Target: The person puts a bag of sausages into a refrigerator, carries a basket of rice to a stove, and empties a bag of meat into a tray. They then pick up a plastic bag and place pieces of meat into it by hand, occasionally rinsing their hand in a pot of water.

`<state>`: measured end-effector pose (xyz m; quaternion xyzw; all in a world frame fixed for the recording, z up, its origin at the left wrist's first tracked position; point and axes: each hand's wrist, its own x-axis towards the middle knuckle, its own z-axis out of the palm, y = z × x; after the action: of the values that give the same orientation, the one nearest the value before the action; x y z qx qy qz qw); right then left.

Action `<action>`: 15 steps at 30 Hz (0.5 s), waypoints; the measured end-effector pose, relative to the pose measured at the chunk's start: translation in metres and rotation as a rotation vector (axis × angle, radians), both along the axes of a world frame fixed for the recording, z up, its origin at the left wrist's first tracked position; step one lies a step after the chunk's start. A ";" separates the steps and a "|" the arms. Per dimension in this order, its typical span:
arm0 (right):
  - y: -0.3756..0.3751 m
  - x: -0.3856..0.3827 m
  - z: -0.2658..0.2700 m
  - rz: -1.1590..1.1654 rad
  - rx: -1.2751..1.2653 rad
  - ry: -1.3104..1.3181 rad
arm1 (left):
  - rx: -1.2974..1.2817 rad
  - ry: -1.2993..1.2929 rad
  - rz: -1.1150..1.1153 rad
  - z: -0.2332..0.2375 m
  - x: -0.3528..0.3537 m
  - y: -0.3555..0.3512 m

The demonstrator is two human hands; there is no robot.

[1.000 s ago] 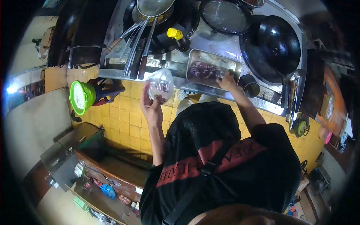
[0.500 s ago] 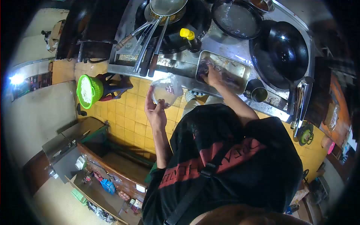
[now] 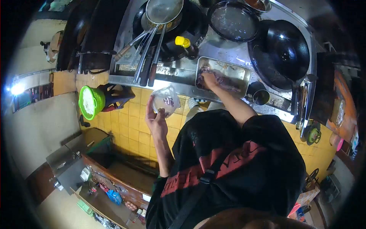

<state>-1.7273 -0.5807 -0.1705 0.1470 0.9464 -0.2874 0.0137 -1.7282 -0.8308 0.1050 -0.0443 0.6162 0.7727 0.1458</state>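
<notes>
Left hand [image 3: 155, 120] holds a clear plastic bag [image 3: 164, 101], few purple bits [image 3: 168, 101] inside. Right hand [image 3: 209, 79], grip unclear, touches more in the silver metal tray [image 3: 241, 71] under it.

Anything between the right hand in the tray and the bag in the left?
Nothing visible. The right hand is on the purple pieces in the metal tray; the clear bag in the left hand is held up nearby, open air between.
</notes>
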 end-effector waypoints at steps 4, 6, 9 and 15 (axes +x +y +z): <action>0.025 0.003 0.015 -0.055 -0.361 -0.147 | -0.068 0.074 -0.006 -0.007 -0.004 -0.003; 0.035 0.009 0.027 -0.116 -0.579 -0.252 | -0.023 0.068 -0.007 -0.007 -0.004 -0.003; 0.042 0.025 0.072 -0.414 -1.263 -0.073 | -0.035 0.048 -0.024 -0.003 -0.004 0.002; 0.065 0.039 0.120 -0.534 -1.534 -0.127 | 0.015 0.080 -0.034 -0.016 -0.009 0.003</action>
<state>-1.6882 -0.5157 -0.0508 0.3335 0.4165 -0.8404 0.0953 -1.7371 -0.8274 0.0887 -0.0018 0.6165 0.7758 0.1344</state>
